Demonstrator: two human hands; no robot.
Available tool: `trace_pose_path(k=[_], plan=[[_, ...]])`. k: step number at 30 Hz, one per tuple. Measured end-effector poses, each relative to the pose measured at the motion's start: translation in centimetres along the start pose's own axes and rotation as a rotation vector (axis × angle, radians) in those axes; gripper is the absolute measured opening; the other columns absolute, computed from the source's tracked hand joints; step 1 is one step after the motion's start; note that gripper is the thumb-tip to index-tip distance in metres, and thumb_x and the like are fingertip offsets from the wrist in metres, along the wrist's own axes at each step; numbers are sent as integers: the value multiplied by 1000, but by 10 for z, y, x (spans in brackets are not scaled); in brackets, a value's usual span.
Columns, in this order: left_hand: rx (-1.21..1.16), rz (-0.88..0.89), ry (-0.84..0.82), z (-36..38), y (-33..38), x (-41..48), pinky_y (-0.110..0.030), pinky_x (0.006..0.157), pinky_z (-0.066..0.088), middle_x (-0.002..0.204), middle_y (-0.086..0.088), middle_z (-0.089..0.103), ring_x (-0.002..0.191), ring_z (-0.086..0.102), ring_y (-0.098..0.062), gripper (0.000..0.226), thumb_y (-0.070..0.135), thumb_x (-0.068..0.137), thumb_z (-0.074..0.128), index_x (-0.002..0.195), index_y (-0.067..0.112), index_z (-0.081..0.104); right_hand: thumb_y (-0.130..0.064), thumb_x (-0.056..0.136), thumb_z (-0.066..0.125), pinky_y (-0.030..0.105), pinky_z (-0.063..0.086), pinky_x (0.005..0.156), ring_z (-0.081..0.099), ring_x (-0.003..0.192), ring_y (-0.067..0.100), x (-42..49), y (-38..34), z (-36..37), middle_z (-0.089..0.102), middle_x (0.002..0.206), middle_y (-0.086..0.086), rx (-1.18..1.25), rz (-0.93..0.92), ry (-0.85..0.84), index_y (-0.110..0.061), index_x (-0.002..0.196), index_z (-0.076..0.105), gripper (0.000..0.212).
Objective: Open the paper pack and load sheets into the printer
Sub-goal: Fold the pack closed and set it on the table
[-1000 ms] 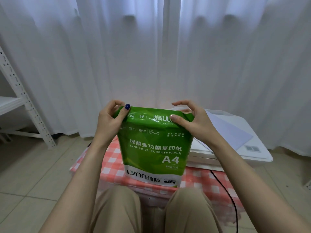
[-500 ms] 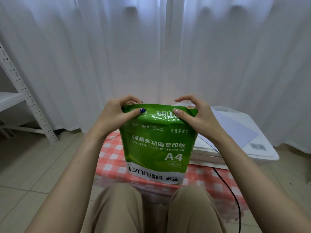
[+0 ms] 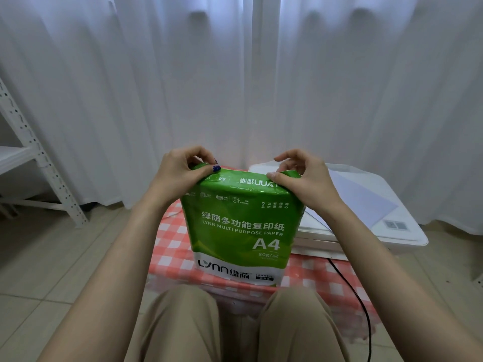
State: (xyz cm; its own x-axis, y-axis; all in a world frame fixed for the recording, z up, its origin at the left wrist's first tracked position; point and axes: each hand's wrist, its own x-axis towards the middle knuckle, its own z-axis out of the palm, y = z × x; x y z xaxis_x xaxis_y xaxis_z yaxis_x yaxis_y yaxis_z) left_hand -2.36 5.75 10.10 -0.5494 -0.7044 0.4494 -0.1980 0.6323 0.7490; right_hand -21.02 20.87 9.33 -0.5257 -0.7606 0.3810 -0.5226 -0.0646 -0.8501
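I see white curtains (image 3: 156,87) behind, a white metal rack (image 3: 39,163) left, a red-checked cloth (image 3: 170,246) with a black cable (image 3: 369,333) across it.

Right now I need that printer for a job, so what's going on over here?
A seated person is working on a green A4 paper pack, which stands upright on the checked cloth in front of their knees. The left hand and right hand each pinch the wrapper's top fold at a corner. The pack looks sealed, so nothing from it is loaded yet. The white printer sits behind it to the right, with a loose sheet lying on top.
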Motion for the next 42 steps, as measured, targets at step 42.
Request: trace_pose_path(k=[42], plan=[[792, 3, -231, 5, -2, 32, -29, 48, 27, 45, -6, 42, 58, 44, -29, 54, 45, 90, 46, 49, 10, 45, -3, 77, 71, 17, 54, 51, 64, 61, 11, 11, -4, -15, 66, 79, 4, 446, 663, -308, -11, 88, 63, 15]])
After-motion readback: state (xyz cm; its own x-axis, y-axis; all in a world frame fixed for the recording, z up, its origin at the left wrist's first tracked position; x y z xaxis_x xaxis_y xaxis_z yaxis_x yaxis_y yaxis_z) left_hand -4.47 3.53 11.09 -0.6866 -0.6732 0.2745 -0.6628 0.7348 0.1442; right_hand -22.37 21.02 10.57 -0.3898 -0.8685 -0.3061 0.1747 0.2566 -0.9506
